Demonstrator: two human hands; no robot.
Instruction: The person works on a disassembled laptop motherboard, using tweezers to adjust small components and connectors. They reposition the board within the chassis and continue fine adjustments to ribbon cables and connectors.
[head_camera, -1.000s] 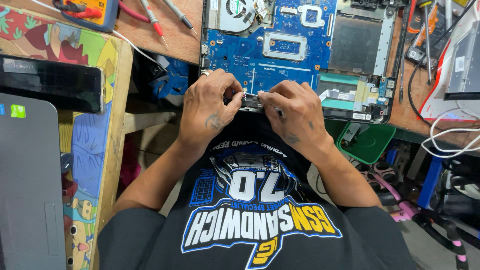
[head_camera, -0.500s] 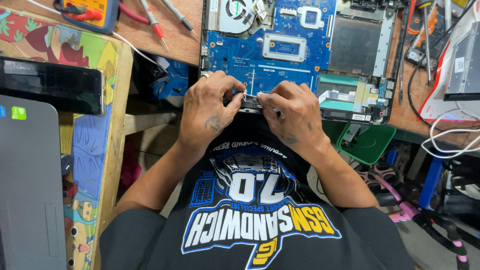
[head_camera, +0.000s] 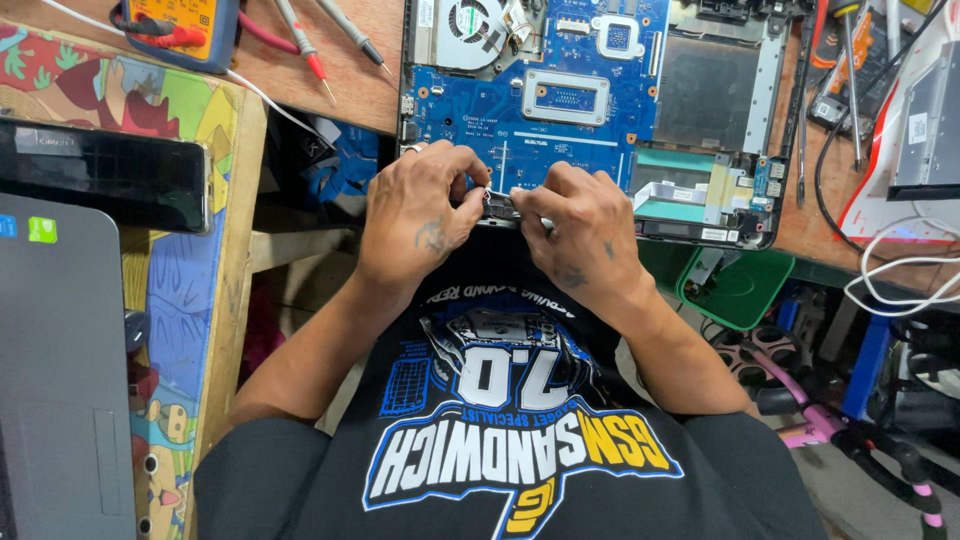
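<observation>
An opened laptop base (head_camera: 725, 95) lies on the wooden bench with its blue circuit board (head_camera: 545, 75) bare. At the board's near edge, my left hand (head_camera: 420, 215) and my right hand (head_camera: 580, 230) meet over a small dark part (head_camera: 500, 205). The fingertips of both hands pinch that part from either side. A thin wire runs from it under my left fingers. The rest of the part is hidden by my fingers.
A yellow multimeter (head_camera: 180, 25) with red probes (head_camera: 300, 45) lies at the back left. A dark phone (head_camera: 100, 175) and a grey laptop (head_camera: 55, 380) sit on the patterned side table at left. Screwdrivers (head_camera: 850, 70), a drive (head_camera: 925, 125) and white cables (head_camera: 900, 275) crowd the right.
</observation>
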